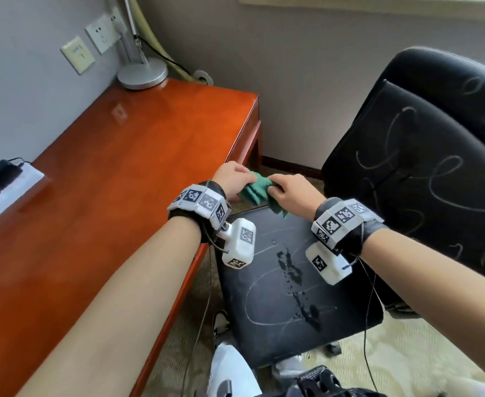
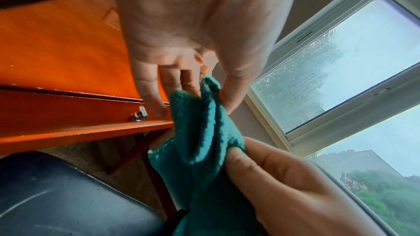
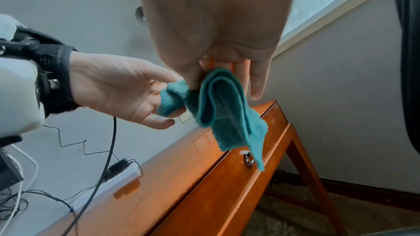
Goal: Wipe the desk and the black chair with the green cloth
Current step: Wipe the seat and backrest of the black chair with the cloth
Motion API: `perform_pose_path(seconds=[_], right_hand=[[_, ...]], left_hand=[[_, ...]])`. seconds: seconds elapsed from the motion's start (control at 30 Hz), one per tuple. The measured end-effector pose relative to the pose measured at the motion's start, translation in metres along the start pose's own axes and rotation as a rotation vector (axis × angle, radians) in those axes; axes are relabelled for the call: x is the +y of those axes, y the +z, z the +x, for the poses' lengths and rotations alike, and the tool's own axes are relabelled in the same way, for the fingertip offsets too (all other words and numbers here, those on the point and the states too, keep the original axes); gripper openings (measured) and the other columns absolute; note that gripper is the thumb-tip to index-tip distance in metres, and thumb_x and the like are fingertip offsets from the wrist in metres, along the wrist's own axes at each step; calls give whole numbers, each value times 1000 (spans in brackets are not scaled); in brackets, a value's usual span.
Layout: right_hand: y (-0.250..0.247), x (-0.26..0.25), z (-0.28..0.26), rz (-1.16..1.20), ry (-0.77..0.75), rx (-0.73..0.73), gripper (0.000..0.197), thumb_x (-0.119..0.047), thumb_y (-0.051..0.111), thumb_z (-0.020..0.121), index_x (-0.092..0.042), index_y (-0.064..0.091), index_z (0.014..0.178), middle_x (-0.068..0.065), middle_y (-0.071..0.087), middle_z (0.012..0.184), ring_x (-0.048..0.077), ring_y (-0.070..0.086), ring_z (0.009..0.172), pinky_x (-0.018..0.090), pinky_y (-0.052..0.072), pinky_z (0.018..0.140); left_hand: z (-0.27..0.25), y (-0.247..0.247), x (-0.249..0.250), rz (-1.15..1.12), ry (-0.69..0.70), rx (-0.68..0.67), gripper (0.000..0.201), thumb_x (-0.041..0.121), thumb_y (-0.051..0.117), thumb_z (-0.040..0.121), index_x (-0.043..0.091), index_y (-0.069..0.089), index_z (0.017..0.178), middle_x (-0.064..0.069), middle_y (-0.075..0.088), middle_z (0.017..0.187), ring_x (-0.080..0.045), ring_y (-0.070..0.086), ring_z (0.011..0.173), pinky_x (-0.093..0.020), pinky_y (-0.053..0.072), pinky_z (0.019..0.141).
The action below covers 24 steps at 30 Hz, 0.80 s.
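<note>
Green terry cloth (image 1: 257,190) bunched between left hand (image 1: 231,179) & right hand (image 1: 291,193), above scribbled, wet black leather chair seat (image 1: 278,287), right of glossy orange wood desk (image 1: 106,181).

Left-wrist view: pinched at both ends, mid-refold.

Right-wrist view: same.

Probably next: lower onto seat, wipe.

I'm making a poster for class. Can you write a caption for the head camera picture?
Two hands, left hand and right hand, hold a green cloth above the scribbled black chair, beside the desk.

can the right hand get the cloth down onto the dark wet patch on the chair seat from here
Probably yes: the right hand pinches the green cloth above the seat's far edge, and nothing lies between it and the wet patch. The left hand also holds the cloth.
</note>
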State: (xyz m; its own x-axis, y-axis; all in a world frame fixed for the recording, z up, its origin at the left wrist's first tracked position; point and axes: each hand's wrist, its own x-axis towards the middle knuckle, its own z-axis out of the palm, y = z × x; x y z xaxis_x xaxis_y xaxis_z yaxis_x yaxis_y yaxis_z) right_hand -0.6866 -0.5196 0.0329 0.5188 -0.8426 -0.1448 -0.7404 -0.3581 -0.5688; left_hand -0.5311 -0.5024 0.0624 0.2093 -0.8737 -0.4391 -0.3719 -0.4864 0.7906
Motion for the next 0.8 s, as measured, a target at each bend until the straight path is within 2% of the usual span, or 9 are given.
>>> perform_pose_path(seconds=[0.1, 0.17, 0.27, 0.4, 0.5, 0.6, 0.63, 0.7, 0.8], right_hand=[[-6, 0, -16, 48, 9, -33, 36, -27, 47, 97, -17, 52, 131, 5, 64, 122, 22, 60, 108, 29, 45, 94], [-14, 3, -29, 82, 24, -16, 38, -27, 46, 97, -18, 49, 134, 2, 61, 128, 20, 57, 115, 28, 41, 98], [-29, 15, -50, 150, 105, 120, 37, -22, 46, 96, -18, 50, 132, 1, 61, 128, 18, 55, 116, 23, 37, 94], [-47, 40, -89, 310, 287, 507, 33, -11, 48, 91, -15, 57, 122, 2, 65, 118, 16, 58, 110, 18, 35, 94], [-56, 64, -127, 318, 430, 895, 36, -10, 48, 88, -9, 55, 123, 8, 59, 123, 22, 52, 115, 20, 32, 97], [-55, 86, -172, 229, 599, 1313, 43, -15, 49, 81, -1, 50, 121, 16, 46, 128, 29, 41, 121, 6, 18, 95], [-54, 93, -187, 223, 679, 1404, 46, -17, 50, 79, 0, 48, 122, 17, 41, 130, 31, 39, 123, 8, 17, 95], [-48, 112, -211, 215, 876, 1468, 57, -24, 53, 77, -2, 43, 128, 21, 35, 133, 35, 35, 124, 25, 20, 103], [-42, 136, -231, 331, 1070, 1377, 81, -36, 63, 72, -4, 29, 139, 19, 25, 143, 35, 30, 126, 35, 31, 100]], left_hand=[[-12, 1, 7, 114, 109, 61, 14, 9, 63, 85, 9, 61, 98, -2, 57, 86, -17, 55, 83, -27, 47, 69], [-19, 0, 13, 191, 180, 76, 19, 8, 63, 84, 7, 62, 102, -1, 56, 91, -15, 52, 84, -14, 41, 60], [-26, -1, 23, 289, 288, 100, 12, 6, 61, 84, 13, 58, 94, -1, 54, 90, -15, 50, 81, -11, 34, 48], [-37, 3, 26, 331, 411, 98, 16, 6, 60, 82, 20, 53, 82, 3, 54, 84, -15, 51, 80, -20, 38, 58], [-47, 11, 21, 275, 460, 69, 14, 5, 60, 82, 17, 56, 88, 0, 57, 84, -17, 53, 81, -22, 42, 64], [-56, 22, 13, 278, 449, 47, 12, 7, 61, 82, 17, 57, 88, -2, 60, 89, -18, 57, 84, -25, 47, 71], [-59, 27, 11, 286, 445, 43, 12, 8, 61, 82, 17, 58, 89, -2, 60, 90, -18, 57, 85, -26, 47, 72], [-66, 34, 10, 297, 432, 31, 13, 7, 60, 84, 15, 59, 93, -2, 59, 91, -16, 55, 84, -23, 43, 69], [-75, 45, 12, 310, 422, 38, 15, 7, 60, 85, 11, 61, 99, -2, 58, 93, -15, 54, 85, -22, 40, 71]])
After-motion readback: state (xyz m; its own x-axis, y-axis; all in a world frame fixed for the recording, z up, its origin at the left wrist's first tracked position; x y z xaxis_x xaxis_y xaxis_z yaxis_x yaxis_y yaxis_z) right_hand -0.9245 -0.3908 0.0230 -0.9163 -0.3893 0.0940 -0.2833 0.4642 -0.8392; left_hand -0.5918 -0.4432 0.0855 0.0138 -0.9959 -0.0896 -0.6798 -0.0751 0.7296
